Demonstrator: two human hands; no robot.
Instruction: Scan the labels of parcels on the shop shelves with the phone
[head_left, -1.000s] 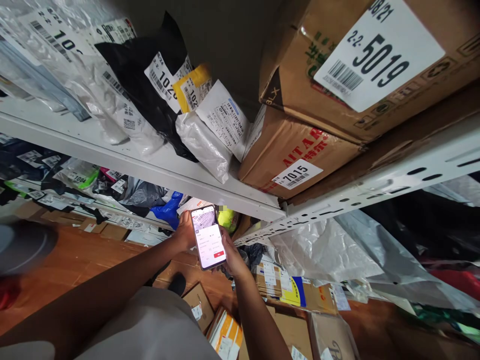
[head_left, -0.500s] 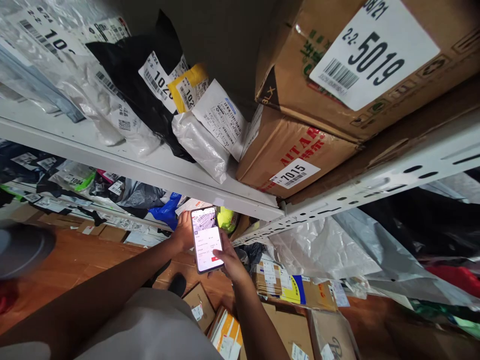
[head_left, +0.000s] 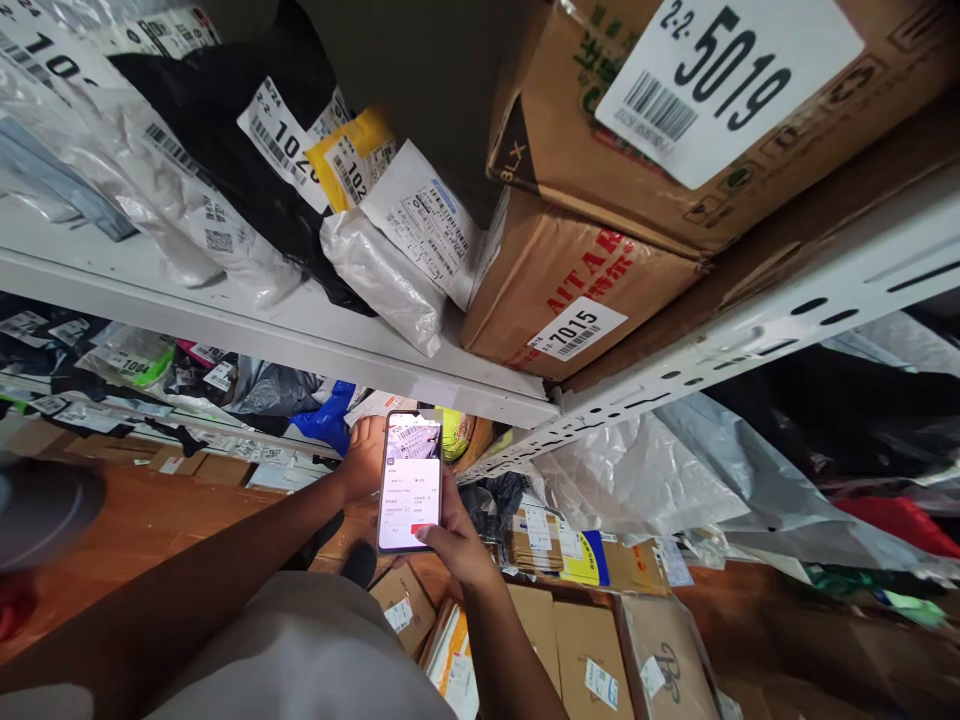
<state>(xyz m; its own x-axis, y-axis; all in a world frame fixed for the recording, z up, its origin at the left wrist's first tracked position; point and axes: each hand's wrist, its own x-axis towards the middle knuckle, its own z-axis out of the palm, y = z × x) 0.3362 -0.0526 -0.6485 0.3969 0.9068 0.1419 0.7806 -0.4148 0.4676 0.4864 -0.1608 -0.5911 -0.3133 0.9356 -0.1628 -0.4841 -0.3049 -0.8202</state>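
Note:
My right hand (head_left: 457, 535) is closed around a smartphone (head_left: 409, 490), its thumb on a red button low on the screen. The upper part of the screen shows a label with print, and a white panel of text fills the rest. My left hand (head_left: 364, 458) is behind and left of the phone, its fingers curled at the edge of a white parcel (head_left: 375, 405) on the lower shelf; the phone hides part of that hand. Beside it lie a blue bag parcel (head_left: 328, 415) and a yellow-green parcel (head_left: 454, 432).
Above my hands, the upper shelf (head_left: 420, 378) bears labelled bags, a black bag (head_left: 225, 130) and brown cartons, one marked 7015 (head_left: 540, 270). A slotted white upright (head_left: 675, 375) stands at right. Cartons (head_left: 592, 640) lie on the floor. At left is a blurred grey round shape (head_left: 49, 515).
The view has shifted slightly, so the shelf parcels sit a little further left and higher. The phone stands more upright, and my right thumb has moved down to the red button's edge.

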